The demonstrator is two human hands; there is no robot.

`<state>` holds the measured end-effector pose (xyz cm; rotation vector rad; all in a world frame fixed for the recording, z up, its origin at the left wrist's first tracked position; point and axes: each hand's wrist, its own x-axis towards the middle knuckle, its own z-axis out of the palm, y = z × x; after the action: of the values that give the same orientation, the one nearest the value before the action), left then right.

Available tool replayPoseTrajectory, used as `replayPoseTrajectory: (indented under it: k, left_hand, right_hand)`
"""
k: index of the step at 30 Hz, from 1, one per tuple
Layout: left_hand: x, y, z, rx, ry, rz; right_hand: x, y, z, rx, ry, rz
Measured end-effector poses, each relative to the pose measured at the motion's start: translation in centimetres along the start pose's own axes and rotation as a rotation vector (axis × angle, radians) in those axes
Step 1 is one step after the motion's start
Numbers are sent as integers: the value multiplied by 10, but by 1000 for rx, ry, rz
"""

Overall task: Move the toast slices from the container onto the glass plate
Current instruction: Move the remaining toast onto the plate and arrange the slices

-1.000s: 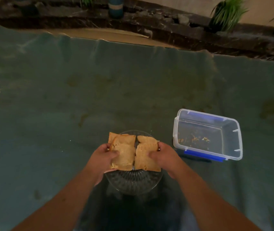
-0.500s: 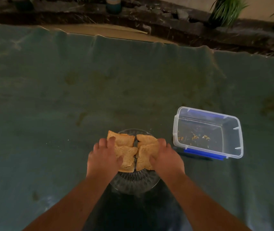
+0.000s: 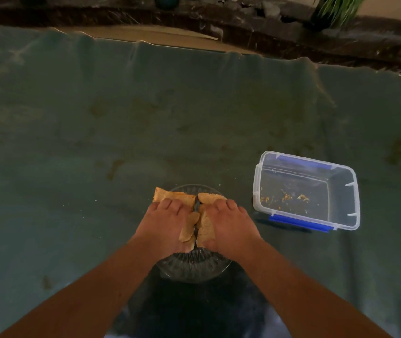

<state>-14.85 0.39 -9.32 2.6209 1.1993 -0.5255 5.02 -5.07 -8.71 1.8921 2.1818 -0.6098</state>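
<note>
Clear plastic, blue clips, and nothing but crumbs [image 3: 282,197] on its floor: the container [image 3: 341,218] off to your right looks emptied, with no slice left inside as far as this view shows. The toast slices [image 3: 173,197] are over the glass plate [image 3: 194,270], which sits on the green cloth [image 3: 97,142] directly in front of you, well apart from the container.

Your left hand [image 3: 164,226] lies palm down across the left slices, fingers spread flat on them rather than curled in a pinch. Your right hand [image 3: 228,226] does the same on the right slices, its fingers draped over the far edge of the bread. Whether either thumb is hooked underneath, you cannot tell from here; the palms hide it. One corner of toast pokes past the plate's far left rim, and between your hands two slices stand tilted, edges up, leaning on each other.

So the carrying part seems finished. What appears left is settling: laying the tilted pieces flat, nudging the overhanging corner inward, then lifting both hands clear.
</note>
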Motion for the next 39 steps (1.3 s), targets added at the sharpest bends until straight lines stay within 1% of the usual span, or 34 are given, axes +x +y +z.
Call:
replayPoseTrajectory:
  k: [4, 8, 12, 15, 19, 22, 26, 28, 30, 32, 35, 39]
  left_hand:
    - [0, 2, 5, 41, 2, 34]
    - [3, 3, 3, 38, 30, 1]
    - [5, -1, -3, 6, 41, -44]
    - [9, -3, -5, -65, 28, -59]
    - [10, -5, -8, -198, 17, -50]
    - [10, -6, -9, -214, 0, -55]
    - [12, -7, -12, -225, -62, -33]
    - [13, -8, -15, -315, -112, -19]
    - [12, -9, -18, -422, -198, -24]
    - [11, -8, -18, -462, -269, -27]
    - [7, -3, -13, -444, -315, -36]
    - [0, 2, -9, -288, -261, -25]
  right_hand:
    - [-5, 2, 5, -74, -4, -43]
    - [-6, 3, 7, -109, 31, -49]
    - [-3, 7, 2, -31, 93, -38]
    - [-1, 10, -3, -1, 116, -47]
    - [1, 14, -8, 126, 76, -82]
    - [2, 15, -13, 231, 14, -89]
    - [3, 16, -12, 342, -93, -30]
    - [2, 17, -10, 364, -134, -14]
    - [0, 16, -7, 379, -165, 2]
    - [-2, 13, -4, 384, -162, 1]
    - [-8, 7, 0, 381, -133, -14]
    - [-14, 0, 7, 304, -84, -3]
